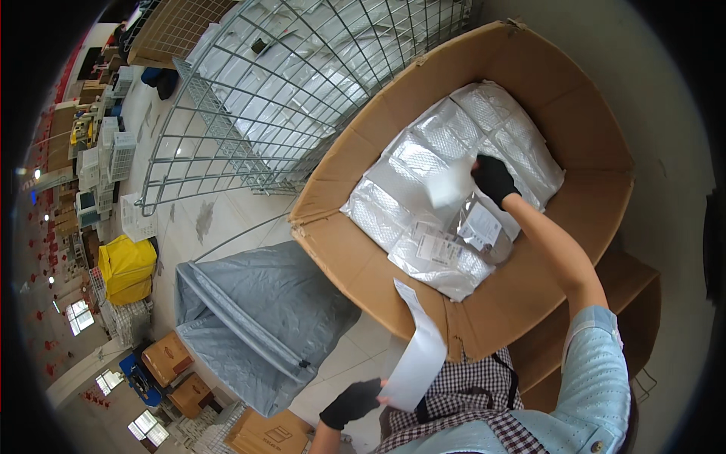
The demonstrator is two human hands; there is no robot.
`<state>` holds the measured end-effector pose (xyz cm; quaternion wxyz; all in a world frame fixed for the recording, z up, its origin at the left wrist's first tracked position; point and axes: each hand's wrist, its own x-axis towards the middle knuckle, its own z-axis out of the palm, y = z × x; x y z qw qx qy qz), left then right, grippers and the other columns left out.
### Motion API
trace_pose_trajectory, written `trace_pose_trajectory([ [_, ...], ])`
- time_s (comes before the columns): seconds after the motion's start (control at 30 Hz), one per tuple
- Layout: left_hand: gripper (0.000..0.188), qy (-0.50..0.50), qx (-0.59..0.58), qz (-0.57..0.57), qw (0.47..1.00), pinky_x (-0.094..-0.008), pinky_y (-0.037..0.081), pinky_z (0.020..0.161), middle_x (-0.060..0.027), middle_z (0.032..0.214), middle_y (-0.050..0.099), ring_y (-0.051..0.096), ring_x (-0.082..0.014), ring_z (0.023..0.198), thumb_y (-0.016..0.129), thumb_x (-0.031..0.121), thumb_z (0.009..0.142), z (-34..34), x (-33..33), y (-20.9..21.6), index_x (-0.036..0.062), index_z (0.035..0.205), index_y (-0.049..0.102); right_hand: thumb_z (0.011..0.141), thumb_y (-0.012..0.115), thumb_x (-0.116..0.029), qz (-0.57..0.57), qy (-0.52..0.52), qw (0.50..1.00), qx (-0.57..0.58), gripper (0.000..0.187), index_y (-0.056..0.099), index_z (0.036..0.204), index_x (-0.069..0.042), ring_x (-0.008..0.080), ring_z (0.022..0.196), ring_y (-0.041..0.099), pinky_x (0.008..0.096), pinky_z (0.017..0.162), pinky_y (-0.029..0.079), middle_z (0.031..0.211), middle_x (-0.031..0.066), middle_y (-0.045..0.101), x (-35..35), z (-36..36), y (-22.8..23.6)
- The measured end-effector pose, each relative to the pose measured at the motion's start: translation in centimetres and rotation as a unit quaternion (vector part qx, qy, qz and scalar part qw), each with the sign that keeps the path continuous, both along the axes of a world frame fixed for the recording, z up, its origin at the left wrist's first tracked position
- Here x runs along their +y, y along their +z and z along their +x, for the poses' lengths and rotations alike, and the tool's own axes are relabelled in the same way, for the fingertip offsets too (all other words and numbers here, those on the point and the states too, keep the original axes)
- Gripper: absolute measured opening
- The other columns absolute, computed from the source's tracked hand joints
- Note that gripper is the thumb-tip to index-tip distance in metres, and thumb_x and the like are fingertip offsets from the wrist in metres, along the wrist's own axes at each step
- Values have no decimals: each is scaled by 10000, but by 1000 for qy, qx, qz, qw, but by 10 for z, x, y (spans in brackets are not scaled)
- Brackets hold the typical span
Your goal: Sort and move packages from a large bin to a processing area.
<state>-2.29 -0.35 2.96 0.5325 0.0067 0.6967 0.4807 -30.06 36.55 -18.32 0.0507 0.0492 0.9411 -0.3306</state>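
My left hand (352, 405), in a black fingerless glove, pinches the lower end of a long, curling strip of white paper (418, 363). The strip hangs in front of the large cardboard box. Inside the box (363, 268), my right hand (495, 180), gloved the same way, is closed at the edge of a white slip (450, 185) that motion has blurred. Below that hand lies a clear plastic bag with a white label (482, 227). It rests on silvery bubble mailers (427, 144) packed in rows. Another printed label (440, 248) shows on a nearer package.
A wire cage (227, 113) full of white packages stands beyond the box. To the left, a grey fabric bag (265, 314) hangs on a frame. A yellow bag (127, 266), cartons (265, 433) and white crates (122, 155) line the far left. Another cardboard box (631, 303) sits at right.
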Motion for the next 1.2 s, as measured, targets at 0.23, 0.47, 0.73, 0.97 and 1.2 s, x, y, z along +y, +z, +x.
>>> trace_pose_trajectory([
  [0.23,338,75,-132,-31,988,-261,439,742,-80,911,616,554,-130,810,612,138,802,-8,10,-11,38,1117,537,662,583,-124,75,382,899,200,224,556,873,-56,298,959,524,389,854,413,1016,147,547,-54,-4,-154],
  [0.47,387,14,-152,-101,983,-277,444,760,-99,953,616,577,-173,838,618,130,788,-2,7,-22,54,1153,515,701,606,-205,4,338,931,137,427,530,1111,-112,323,1245,302,482,999,252,1316,163,362,-78,-5,-142],
  [0.73,383,73,-181,-89,977,-278,451,749,-104,987,616,579,-179,843,613,118,792,-12,2,-15,54,1156,513,686,622,-281,84,480,871,53,257,617,932,-204,284,1291,240,554,994,193,1376,121,299,-32,1,-132],
  [0.97,385,101,-122,-50,986,-284,451,752,-106,998,611,573,-173,837,616,107,788,-2,2,-27,44,1154,511,698,599,-131,-34,420,890,172,337,546,1014,-24,292,1062,475,364,903,389,1159,126,512,-74,-28,-144],
  [1.2,390,108,-119,-90,983,-286,449,766,-108,1008,609,580,-193,861,612,107,792,12,-8,-17,43,1161,504,703,641,-232,64,291,949,105,591,412,1220,-63,279,1190,372,393,988,298,1277,161,398,-109,-54,-131],
])
